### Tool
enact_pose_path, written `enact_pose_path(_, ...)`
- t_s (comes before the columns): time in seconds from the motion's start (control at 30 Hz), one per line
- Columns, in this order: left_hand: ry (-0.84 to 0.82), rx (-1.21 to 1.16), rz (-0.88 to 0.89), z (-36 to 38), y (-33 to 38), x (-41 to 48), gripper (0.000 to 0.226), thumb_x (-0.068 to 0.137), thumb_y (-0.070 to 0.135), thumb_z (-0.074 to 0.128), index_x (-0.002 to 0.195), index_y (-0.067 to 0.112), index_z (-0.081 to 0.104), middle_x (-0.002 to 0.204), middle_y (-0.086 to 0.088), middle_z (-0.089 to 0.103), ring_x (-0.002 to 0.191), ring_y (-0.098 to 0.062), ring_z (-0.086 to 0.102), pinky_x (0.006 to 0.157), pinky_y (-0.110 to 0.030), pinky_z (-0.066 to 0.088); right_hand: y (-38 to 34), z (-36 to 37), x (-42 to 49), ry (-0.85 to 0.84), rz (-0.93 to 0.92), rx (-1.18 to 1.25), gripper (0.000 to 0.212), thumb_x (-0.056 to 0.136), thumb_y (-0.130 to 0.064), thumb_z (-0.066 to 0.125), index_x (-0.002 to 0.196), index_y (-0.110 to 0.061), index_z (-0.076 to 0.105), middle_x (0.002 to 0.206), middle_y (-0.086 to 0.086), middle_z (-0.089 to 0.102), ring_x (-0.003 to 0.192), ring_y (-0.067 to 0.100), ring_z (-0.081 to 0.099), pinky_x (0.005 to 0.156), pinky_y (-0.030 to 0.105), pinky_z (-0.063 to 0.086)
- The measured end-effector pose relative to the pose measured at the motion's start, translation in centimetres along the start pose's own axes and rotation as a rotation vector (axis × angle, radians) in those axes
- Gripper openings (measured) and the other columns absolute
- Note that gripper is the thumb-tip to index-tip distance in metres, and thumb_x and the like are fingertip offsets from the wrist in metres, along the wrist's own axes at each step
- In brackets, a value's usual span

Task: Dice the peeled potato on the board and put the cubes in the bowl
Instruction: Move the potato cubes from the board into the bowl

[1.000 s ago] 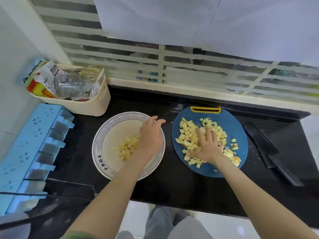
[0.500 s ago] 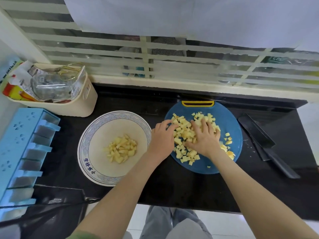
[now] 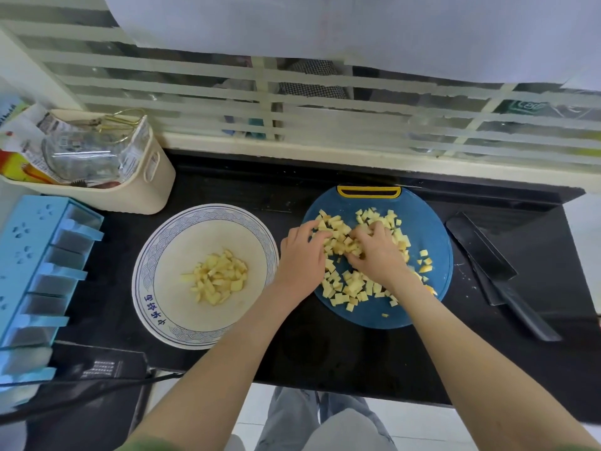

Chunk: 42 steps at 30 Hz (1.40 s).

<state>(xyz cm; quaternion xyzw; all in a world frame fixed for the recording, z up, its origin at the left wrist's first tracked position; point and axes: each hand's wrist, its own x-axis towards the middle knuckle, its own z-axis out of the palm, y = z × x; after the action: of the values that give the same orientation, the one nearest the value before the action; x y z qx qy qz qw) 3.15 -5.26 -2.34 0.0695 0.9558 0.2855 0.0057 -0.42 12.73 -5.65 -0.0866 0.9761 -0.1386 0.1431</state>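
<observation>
Diced potato cubes (image 3: 370, 219) lie scattered over the round blue cutting board (image 3: 432, 236) at centre right. My left hand (image 3: 300, 255) and my right hand (image 3: 377, 255) both rest on the pile, fingers curled inward and cupping a heap of cubes between them. To the left stands a white bowl with a blue patterned rim (image 3: 146, 281); a small heap of cubes (image 3: 218, 278) lies inside it.
A black knife (image 3: 497, 275) lies on the dark counter right of the board. A cream basket of packets (image 3: 153, 183) sits at the back left, a light blue rack (image 3: 35, 271) at the far left. The counter's front edge runs below my forearms.
My left hand left the bowl and crossed right to the board. Both hands have drawn together over the cubes, fingers curling around a heap.
</observation>
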Motion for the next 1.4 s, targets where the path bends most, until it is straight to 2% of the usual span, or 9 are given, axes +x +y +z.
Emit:
enact_pose_path(0.23, 0.042, -0.038, -0.045, -1.0, -0.3, 0.3, 0.031, 0.089, 0.001, 0.051, 0.117, 0.011, 0.062, 0.135, -0.011, 0.048, 0.121, -0.03, 0.042, 0.096, -0.043, 0.035, 0.5, -1.0, 0.1, 0.044, -0.021, 0.1, 0.025, 0.101, -0.024, 0.046, 0.123, -0.015, 0.053, 0.106, 0.005, 0.04, 0.075, 0.02, 0.05, 0.066, 0.033, 0.047)
enact_pose_path(0.37, 0.096, -0.061, -0.08, -2.4, -0.7, 0.6, 0.032, 0.091, 0.002, 0.049, 0.12, 0.011, 0.062, 0.135, -0.01, 0.048, 0.123, -0.028, 0.04, 0.099, -0.039, 0.032, -0.3, -2.0, -0.3, 0.073, 0.026, 0.173, 0.025, 0.102, -0.022, 0.045, 0.124, -0.013, 0.054, 0.103, 0.005, 0.04, 0.072, 0.02, 0.05, 0.072, 0.036, 0.05)
enact_pose_path(0.5, 0.166, -0.079, -0.111, -4.1, -2.1, 0.2, 0.031, 0.09, -0.001, 0.05, 0.117, 0.008, 0.063, 0.132, -0.013, 0.051, 0.121, -0.032, 0.045, 0.098, -0.04, 0.033, -3.9, -4.0, -0.2, 0.057, 0.025, 0.339, 0.027, 0.103, -0.024, 0.046, 0.125, -0.012, 0.055, 0.106, 0.009, 0.044, 0.08, 0.017, 0.045, 0.073, 0.022, 0.032)
enact_pose_path(0.8, 0.302, -0.086, -0.344, -10.1, -7.6, -3.5, 0.046, 0.082, 0.004, 0.036, 0.12, 0.01, 0.062, 0.131, -0.013, 0.05, 0.118, -0.032, 0.042, 0.1, -0.042, 0.036, -19.8, -1.6, 0.5, -0.147, -0.391, 0.417, 0.02, 0.096, -0.012, 0.055, 0.113, -0.004, 0.06, 0.084, -0.003, 0.039, 0.086, 0.019, 0.042, 0.077, 0.028, 0.037)
enact_pose_path(0.87, 0.293, -0.047, -0.41, -11.2, -8.9, -4.5, 0.045, 0.085, -0.003, 0.044, 0.124, 0.013, 0.059, 0.135, -0.012, 0.046, 0.123, -0.029, 0.038, 0.103, -0.04, 0.034, -22.4, -0.2, 0.7, -0.281, -0.382, 0.351, 0.031, 0.096, -0.017, 0.054, 0.126, -0.009, 0.054, 0.092, -0.004, 0.043, 0.089, 0.021, 0.046, 0.089, 0.037, 0.043)
enact_pose_path(0.97, 0.236, 0.0, -0.517, -12.6, -11.0, -6.4, 0.052, 0.085, -0.005, 0.043, 0.13, 0.019, 0.054, 0.141, -0.007, 0.039, 0.126, -0.024, 0.032, 0.102, -0.034, 0.034, -24.7, 1.6, 1.0, -0.45, -0.326, 0.147, 0.055, 0.096, -0.035, 0.053, 0.147, -0.029, 0.033, 0.14, 0.01, 0.041, 0.119, 0.031, 0.051, 0.106, 0.046, 0.036)
enact_pose_path(1.07, 0.179, 0.048, -0.534, -13.0, -12.3, -7.6, 0.052, 0.087, -0.001, 0.04, 0.133, 0.021, 0.051, 0.139, -0.006, 0.041, 0.123, -0.026, 0.034, 0.099, -0.034, 0.037, -24.5, 2.6, 1.3, -0.415, -0.348, -0.026, 0.056, 0.098, -0.028, 0.046, 0.15, -0.033, 0.025, 0.149, 0.006, 0.038, 0.131, 0.031, 0.043, 0.11, 0.048, 0.026)
enact_pose_path(1.2, 0.19, -0.002, -0.492, -12.0, -12.6, -7.7, 0.054, 0.085, -0.006, 0.04, 0.132, 0.018, 0.053, 0.136, -0.01, 0.044, 0.125, -0.026, 0.036, 0.104, -0.034, 0.031, -22.7, 1.6, 1.2, -0.407, -0.355, 0.154, 0.054, 0.099, -0.004, 0.037, 0.15, -0.02, 0.031, 0.148, 0.009, 0.039, 0.134, 0.027, 0.04, 0.109, 0.038, 0.033)
enact_pose_path(1.4, 0.18, -0.064, -0.342, -9.8, -10.3, -5.9, 0.048, 0.09, -0.004, 0.04, 0.132, 0.015, 0.052, 0.132, -0.011, 0.046, 0.116, -0.026, 0.039, 0.097, -0.035, 0.035, -16.7, -1.5, 0.5, 0.098, -0.198, 0.443, 0.034, 0.097, -0.001, 0.045, 0.128, -0.012, 0.055, 0.106, 0.003, 0.054, 0.091, 0.012, 0.05, 0.077, 0.018, 0.034)
